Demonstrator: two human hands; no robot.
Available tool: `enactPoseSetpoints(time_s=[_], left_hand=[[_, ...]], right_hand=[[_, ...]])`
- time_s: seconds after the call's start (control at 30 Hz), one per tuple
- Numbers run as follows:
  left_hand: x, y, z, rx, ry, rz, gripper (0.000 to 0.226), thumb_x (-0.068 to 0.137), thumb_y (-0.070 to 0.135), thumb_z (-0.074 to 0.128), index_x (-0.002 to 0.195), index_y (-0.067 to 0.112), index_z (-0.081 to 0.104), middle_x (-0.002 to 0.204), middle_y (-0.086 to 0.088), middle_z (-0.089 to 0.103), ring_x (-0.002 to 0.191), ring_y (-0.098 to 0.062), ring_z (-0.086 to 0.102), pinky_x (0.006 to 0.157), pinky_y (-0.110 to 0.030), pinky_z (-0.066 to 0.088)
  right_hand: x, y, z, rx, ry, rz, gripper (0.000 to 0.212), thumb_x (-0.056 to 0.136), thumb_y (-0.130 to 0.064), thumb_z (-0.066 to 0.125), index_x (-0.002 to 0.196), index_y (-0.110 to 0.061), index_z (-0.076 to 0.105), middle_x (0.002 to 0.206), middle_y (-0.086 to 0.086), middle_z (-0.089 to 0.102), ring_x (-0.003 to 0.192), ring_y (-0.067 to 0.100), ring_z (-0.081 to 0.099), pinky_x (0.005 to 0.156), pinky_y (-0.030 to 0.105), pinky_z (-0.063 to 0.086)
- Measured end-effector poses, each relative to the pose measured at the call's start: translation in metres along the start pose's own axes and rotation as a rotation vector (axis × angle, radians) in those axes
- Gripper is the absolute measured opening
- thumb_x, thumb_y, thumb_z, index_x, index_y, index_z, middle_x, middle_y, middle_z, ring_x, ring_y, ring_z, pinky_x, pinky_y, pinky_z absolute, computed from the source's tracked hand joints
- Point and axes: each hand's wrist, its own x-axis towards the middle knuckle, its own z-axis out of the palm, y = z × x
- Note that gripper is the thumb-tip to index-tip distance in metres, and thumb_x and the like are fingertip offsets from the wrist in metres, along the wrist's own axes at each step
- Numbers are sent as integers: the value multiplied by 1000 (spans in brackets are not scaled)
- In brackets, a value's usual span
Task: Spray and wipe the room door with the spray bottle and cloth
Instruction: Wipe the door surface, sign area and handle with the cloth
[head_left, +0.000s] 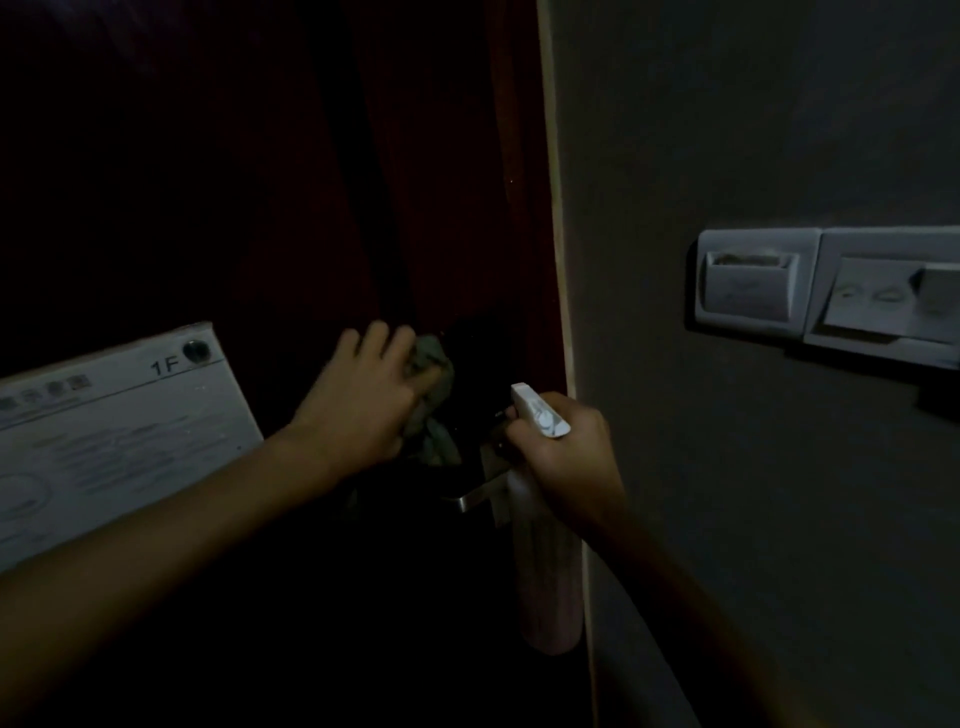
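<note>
The room is dim. A dark red-brown door (249, 182) fills the left and middle of the view. My left hand (363, 395) is shut on a bunched grey-green cloth (431, 405) and presses it against the dark lock plate just above the metal lever handle (475, 496). My right hand (566, 452) grips a spray bottle (545, 571) at its neck. The white spray head (537, 413) points up and left toward the door, and the pale pinkish body hangs below my hand along the door's edge.
A white notice sheet marked 1F (114, 436) is fixed to the door at the left. The pale door frame edge (558, 208) runs down the middle. On the grey wall to the right sit a key-card holder (753, 283) and a switch panel (888, 296).
</note>
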Motion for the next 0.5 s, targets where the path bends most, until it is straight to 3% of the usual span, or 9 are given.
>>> enactPoseSetpoints(time_s=[0.07,0.17,0.3,0.4,0.5], left_hand=[[11,-26,-11,17,120,-94,77,70,45,72,140,23,49,120,-20,41,102,-37,36,79,-45,35],[40,-49,-32,42,173,-150,75,71,43,75,138,22,49,124,-23,41,108,-39,38,84,-48,36],[77,-50,-51,181,136,-20,57,81,47,63,135,30,52,135,-18,35,122,-36,34,97,-50,33],[73,-45,-45,306,61,133,58,87,50,58,140,35,43,144,-19,28,128,-37,29,102,-50,31],[54,-31,-29,372,10,161,60,90,50,54,144,32,37,144,-19,27,127,-36,30,100,-48,32]], right_hand=[[6,0,2,-33,3,1,19,83,-8,64,65,-9,57,57,2,55,54,11,52,52,32,42],[16,-1,7,-55,21,3,16,80,-13,63,65,-13,58,59,0,57,58,14,55,56,36,46],[25,-5,16,-29,16,-17,12,81,-12,63,69,-9,61,62,5,59,60,14,56,57,38,46],[28,-6,21,-4,15,-14,14,78,-17,62,71,-4,61,63,7,61,62,17,58,59,39,47],[27,-4,22,5,27,-7,17,74,-20,61,70,-4,61,63,8,61,63,23,60,61,43,51]])
